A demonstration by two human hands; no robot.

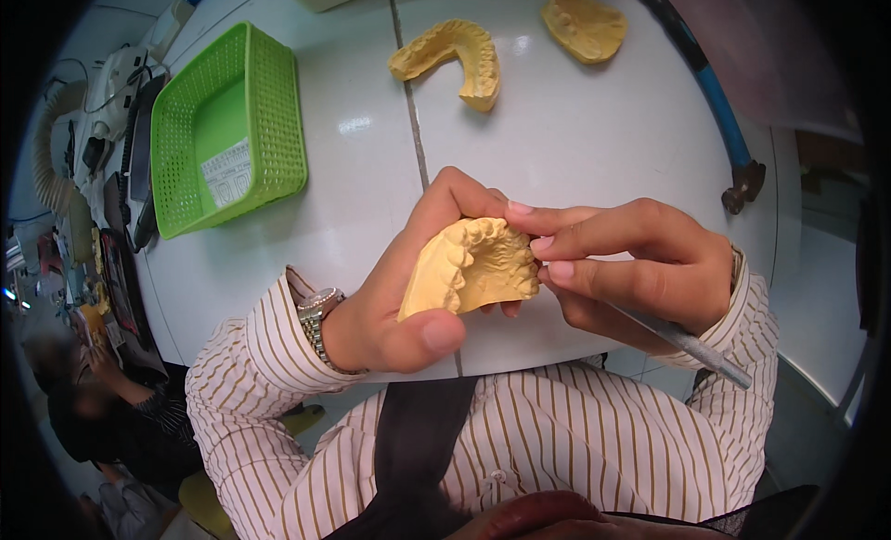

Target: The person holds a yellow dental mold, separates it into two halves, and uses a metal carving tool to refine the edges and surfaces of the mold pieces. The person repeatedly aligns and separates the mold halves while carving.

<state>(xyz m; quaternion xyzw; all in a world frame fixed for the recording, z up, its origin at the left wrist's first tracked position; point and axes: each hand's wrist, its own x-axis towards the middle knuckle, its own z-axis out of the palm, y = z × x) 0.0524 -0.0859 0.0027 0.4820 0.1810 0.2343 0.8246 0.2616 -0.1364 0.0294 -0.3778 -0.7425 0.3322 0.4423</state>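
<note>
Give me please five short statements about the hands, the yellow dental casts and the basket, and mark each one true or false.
1. The left hand holds a yellow dental cast. True.
2. The right hand is empty. False: it holds a slim grey tool, and its fingertips touch the held cast.
3. Two more yellow casts lie on the white table: a horseshoe-shaped cast and a rounder cast. True.
4. The green basket is full of casts. False: only a printed paper card shows in it.
5. The wristwatch is on the right wrist. False: it is on the left wrist.
</note>
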